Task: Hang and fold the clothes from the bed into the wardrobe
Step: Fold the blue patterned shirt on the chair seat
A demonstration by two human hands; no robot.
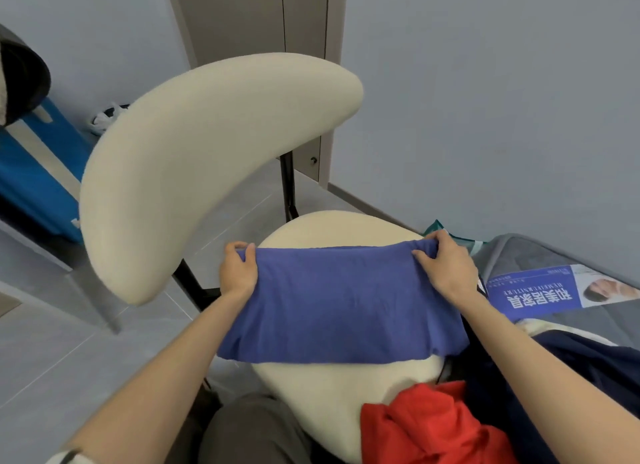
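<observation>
Hands at the far edge of a folded blue garment (343, 308): from my remote view I see the left hand (239, 271) pinching its left corner and the right hand (448, 268) pinching its right corner, thumbs on top and fingers curled over the fabric. The garment lies flat across a cream chair seat (332, 226), with the curved backrest (207, 159) off to the left. A crumpled red garment (426, 425) rests on the seat's near edge. Beside it, a navy garment (571, 377) lies on the grey bed (516, 252), near a blue printed label (533, 294).
</observation>
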